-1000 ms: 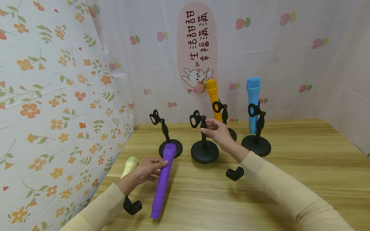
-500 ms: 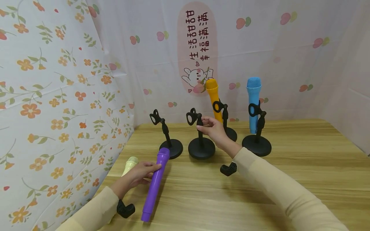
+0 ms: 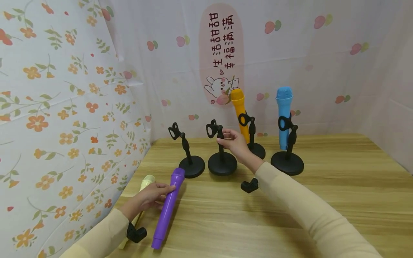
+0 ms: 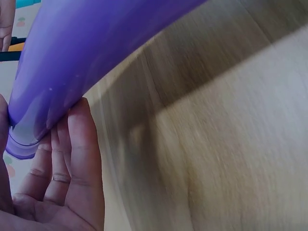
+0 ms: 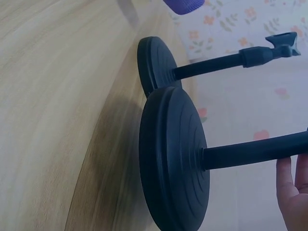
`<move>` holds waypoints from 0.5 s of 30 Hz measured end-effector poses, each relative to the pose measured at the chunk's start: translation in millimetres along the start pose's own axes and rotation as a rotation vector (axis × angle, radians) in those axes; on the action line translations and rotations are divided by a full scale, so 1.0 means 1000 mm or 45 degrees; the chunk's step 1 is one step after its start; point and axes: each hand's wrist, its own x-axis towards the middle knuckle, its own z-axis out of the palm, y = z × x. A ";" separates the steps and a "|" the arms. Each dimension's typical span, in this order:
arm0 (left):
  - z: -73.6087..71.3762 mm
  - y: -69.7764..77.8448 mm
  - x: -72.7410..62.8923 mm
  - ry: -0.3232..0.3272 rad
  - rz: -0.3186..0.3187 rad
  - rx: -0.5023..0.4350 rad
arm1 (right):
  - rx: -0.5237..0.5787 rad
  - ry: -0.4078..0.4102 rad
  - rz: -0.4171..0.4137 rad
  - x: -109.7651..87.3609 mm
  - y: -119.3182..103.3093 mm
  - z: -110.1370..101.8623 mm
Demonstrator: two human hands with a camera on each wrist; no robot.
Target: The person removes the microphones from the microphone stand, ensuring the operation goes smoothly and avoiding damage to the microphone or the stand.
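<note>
My left hand (image 3: 150, 196) holds a purple toy microphone (image 3: 166, 215) between thumb and fingers; it slants over the table, head end away from me. In the left wrist view the fingers curl under its purple body (image 4: 82, 53). My right hand (image 3: 237, 145) pinches the upper post of a black microphone stand (image 3: 222, 165), whose clip holds nothing. The right wrist view shows this stand's round base (image 5: 175, 159) tilted on its side in that view, with fingers at the post. A pale yellow microphone (image 3: 147, 180) lies partly hidden behind my left hand.
Another black stand (image 3: 191, 166) with a bare clip is just left of the gripped one. Farther right, an orange microphone (image 3: 238, 102) and a blue microphone (image 3: 284, 104) stand upright at their black stands. Fabric curtains (image 3: 174, 71) border the wooden table (image 3: 338, 161) at back and left.
My right hand has shifted the gripped stand left and slightly back, closer to the left stand. My left hand has drawn the purple microphone left and toward me, away from that stand.
</note>
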 end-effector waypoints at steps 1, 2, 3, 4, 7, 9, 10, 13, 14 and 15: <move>-0.001 -0.001 0.000 0.002 -0.004 0.002 | 0.002 0.001 -0.004 0.001 0.001 0.000; -0.001 -0.001 0.001 0.005 -0.009 0.004 | 0.008 0.002 -0.006 0.002 0.001 0.001; -0.001 -0.002 0.001 0.008 -0.012 0.008 | 0.017 0.002 -0.007 0.003 0.002 0.001; -0.002 -0.003 0.001 0.013 -0.013 0.011 | 0.032 -0.001 -0.009 0.004 0.003 0.002; -0.002 -0.005 0.001 0.026 -0.015 0.019 | 0.075 -0.005 -0.012 0.006 0.006 0.003; -0.001 -0.006 0.000 0.032 -0.017 0.028 | 0.100 -0.003 -0.010 0.007 0.008 0.004; -0.001 -0.006 0.000 0.037 -0.019 0.030 | 0.108 -0.002 -0.011 0.008 0.009 0.005; -0.002 -0.007 0.000 0.054 -0.031 0.032 | 0.096 0.012 -0.005 0.009 0.010 0.006; -0.002 -0.007 0.000 0.059 -0.033 0.033 | 0.091 0.015 -0.003 0.010 0.011 0.007; -0.002 -0.007 0.000 0.066 -0.035 0.032 | 0.084 0.018 0.001 0.011 0.012 0.007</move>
